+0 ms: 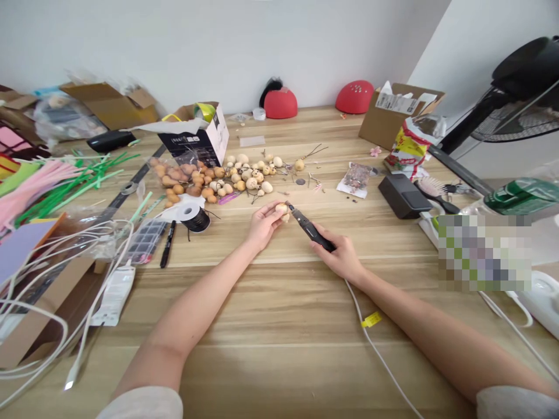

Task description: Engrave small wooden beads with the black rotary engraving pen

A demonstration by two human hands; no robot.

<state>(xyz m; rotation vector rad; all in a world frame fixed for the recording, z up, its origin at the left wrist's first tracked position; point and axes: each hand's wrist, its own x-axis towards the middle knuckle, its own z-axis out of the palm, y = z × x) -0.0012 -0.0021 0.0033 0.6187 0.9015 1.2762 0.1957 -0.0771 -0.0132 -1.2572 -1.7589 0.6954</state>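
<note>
My left hand (263, 226) pinches a small tan gourd (282, 209) at its fingertips, above the wooden table (279, 326). My right hand (340, 258) grips a black rotary engraving tool (309, 228), and its tip sits at or very close to the gourd. I cannot tell whether they touch. A white power cord (375, 343) runs from the tool's rear end across the table towards the bottom of the view. Beyond my hands lies a heap of similar dried gourds (222, 183), mostly pale and brown.
A spool of black cord (195, 219), a black marker (167, 244) and a compartment box (146, 241) stand left of my hands. Cardboard boxes, pipe cleaners and white cables crowd the left side. A black device (404, 196) and a fan (515, 99) are on the right.
</note>
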